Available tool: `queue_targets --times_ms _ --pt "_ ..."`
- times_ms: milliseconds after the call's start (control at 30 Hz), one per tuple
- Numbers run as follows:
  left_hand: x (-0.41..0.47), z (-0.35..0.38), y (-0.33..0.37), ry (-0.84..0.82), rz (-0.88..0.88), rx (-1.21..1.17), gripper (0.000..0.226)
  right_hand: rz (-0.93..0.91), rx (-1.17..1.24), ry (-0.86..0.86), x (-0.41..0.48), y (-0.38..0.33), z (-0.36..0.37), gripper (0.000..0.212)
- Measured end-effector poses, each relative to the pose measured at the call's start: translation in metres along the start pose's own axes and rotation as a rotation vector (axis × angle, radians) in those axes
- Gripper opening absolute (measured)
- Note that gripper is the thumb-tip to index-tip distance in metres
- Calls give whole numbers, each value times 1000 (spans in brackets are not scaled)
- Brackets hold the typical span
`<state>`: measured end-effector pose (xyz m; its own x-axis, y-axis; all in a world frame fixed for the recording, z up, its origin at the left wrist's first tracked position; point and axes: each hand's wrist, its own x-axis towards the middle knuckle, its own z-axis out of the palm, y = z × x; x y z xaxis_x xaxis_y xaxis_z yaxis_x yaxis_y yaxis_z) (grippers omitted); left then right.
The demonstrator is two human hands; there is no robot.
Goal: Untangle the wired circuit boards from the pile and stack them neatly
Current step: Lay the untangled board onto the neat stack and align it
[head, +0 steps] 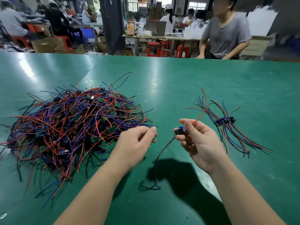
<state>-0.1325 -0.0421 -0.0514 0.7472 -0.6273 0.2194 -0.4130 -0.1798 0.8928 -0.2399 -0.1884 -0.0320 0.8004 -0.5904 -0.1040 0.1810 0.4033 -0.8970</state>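
Over the green table (178, 75), pinching one wired circuit board (180, 129) in fingers (186, 122) of right hand (200, 143); left hand (136, 143) loosely curled, seemingly empty, beside tangled pile (69, 125); neat stack (225, 120) at right.

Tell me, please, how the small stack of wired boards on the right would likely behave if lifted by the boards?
The stack would probably trail floppy wires, since the held board in the right hand lets its wires droop to the table. It looks light: small boards, thin wires. Nothing visibly binds it, so it may fall apart.
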Motion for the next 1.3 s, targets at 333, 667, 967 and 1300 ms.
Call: queue_targets --times_ms 333,667,967,1300 --pt "-9 12 13 -150 -7 -292 14 -116 -48 -115 -3 1 -2 24" --pt "-11 11 21 -144 4 -426 13 -121 53 -116 -5 -4 -5 17" --pt "-15 13 25 -139 51 -566 18 -111 176 -169 -5 -6 -4 20" --pt "-11 10 19 13 104 -465 12 -243 89 182 8 -18 -21 39"
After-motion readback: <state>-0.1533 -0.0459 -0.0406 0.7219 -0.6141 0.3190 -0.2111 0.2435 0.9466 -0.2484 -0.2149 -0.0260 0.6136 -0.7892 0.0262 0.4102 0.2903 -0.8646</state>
